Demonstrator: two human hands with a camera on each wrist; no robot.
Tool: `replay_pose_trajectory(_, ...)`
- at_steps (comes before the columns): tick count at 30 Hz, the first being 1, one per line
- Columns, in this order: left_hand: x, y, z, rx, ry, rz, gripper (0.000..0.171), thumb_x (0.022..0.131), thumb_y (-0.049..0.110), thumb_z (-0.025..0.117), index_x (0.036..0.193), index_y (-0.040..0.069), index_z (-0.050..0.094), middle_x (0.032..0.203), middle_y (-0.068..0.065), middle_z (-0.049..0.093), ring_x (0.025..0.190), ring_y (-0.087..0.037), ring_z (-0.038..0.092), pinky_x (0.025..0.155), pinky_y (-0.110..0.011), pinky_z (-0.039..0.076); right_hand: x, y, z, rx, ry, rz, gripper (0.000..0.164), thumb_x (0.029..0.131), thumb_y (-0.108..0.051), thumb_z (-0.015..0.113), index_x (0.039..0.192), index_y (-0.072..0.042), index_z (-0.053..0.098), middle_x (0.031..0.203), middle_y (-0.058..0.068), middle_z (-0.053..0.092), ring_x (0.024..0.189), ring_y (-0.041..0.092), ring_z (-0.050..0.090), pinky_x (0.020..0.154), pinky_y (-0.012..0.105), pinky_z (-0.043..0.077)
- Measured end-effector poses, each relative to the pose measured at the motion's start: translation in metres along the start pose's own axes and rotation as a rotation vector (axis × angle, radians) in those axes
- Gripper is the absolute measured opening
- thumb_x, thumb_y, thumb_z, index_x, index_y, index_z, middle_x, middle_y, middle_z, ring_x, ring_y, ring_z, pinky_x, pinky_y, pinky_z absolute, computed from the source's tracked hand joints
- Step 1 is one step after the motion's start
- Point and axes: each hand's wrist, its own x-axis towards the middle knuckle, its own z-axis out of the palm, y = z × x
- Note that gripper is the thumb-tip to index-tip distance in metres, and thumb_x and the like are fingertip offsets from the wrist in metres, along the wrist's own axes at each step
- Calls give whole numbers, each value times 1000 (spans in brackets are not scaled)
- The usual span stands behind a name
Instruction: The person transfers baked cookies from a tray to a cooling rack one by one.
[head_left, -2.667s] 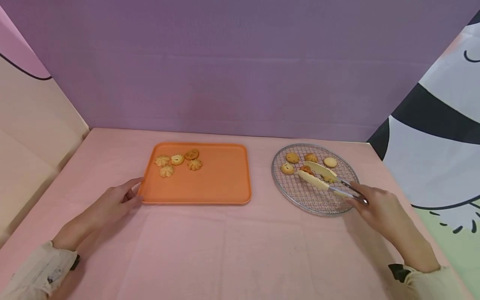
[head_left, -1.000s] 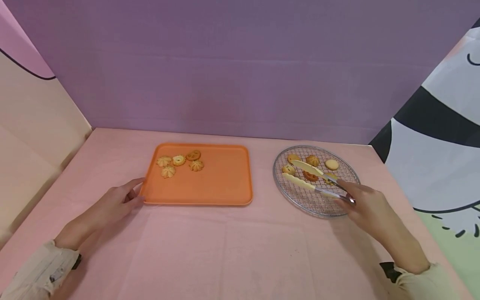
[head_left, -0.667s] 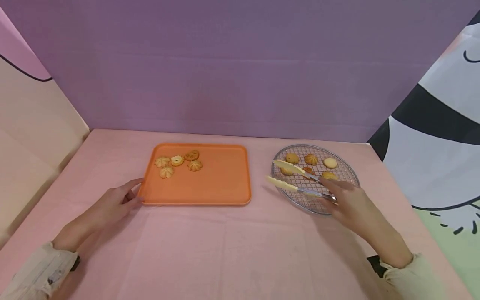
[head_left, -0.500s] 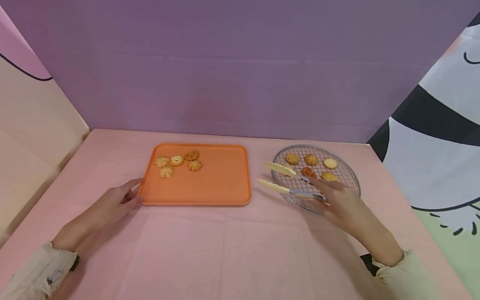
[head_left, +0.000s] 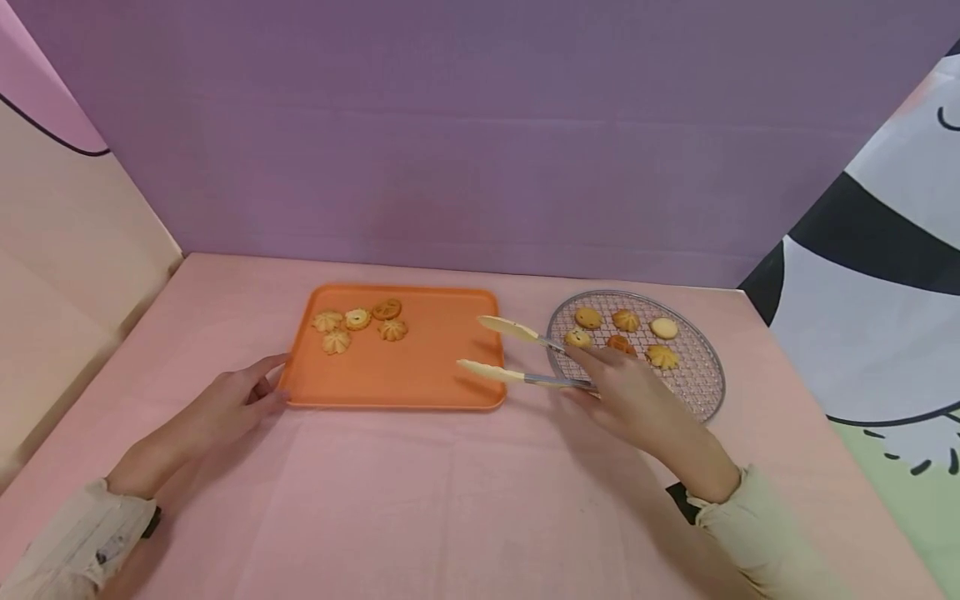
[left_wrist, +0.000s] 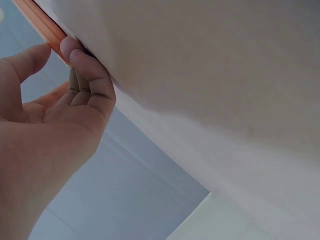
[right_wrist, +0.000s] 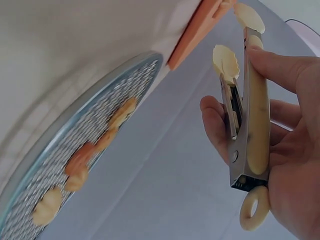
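My right hand (head_left: 637,400) grips a pair of tongs (head_left: 491,371) with cream tips and metal arms. The arms stand apart with nothing between them, and the tips overlap the right edge of an orange tray (head_left: 442,367). Under the forearm side of the tongs lies a round wire rack (head_left: 708,400); the hand covers its lower left part. Several cookies sit on it, among them a pale round cookie (head_left: 663,328) and a reddish-brown pretzel-shaped cookie (head_left: 619,344). My left hand (head_left: 225,408) holds the tray's left edge, thumb and fingertips at its rim in the left wrist view.
Several cookies are grouped at the tray's upper left, including a flower-shaped cookie (head_left: 336,342) and a pretzel-shaped cookie (head_left: 387,309). A pink cloth (head_left: 450,508) covers the table. A purple wall (head_left: 480,150) rises behind it, with a patterned panel (head_left: 870,325) at right.
My right hand has carried the tongs left, from around the cookies on the rack to the tray's right edge, and their tips have spread wider. The left hand and cookies stay in place.
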Motion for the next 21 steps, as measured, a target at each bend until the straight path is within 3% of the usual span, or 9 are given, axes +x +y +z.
replay_pose_trajectory(11, 0, 0, 0, -2, -6, 2, 56, 98, 16, 65, 144, -5, 42, 81, 2, 61, 70, -9, 52, 63, -24, 44, 34, -13, 19, 56, -86, 40, 55, 86, -20, 80, 130, 6, 60, 111, 23, 68, 92, 32, 69, 74, 43, 57)
replay_pose_trajectory(21, 0, -1, -1, -7, -7, -15, 56, 98, 16, 65, 145, -4, 42, 81, 1, 61, 70, -11, 52, 62, -24, 44, 63, -24, 35, 74, -124, 2, 48, 87, -20, 79, 126, 4, 62, 88, 9, 69, 67, 16, 60, 60, 34, 53)
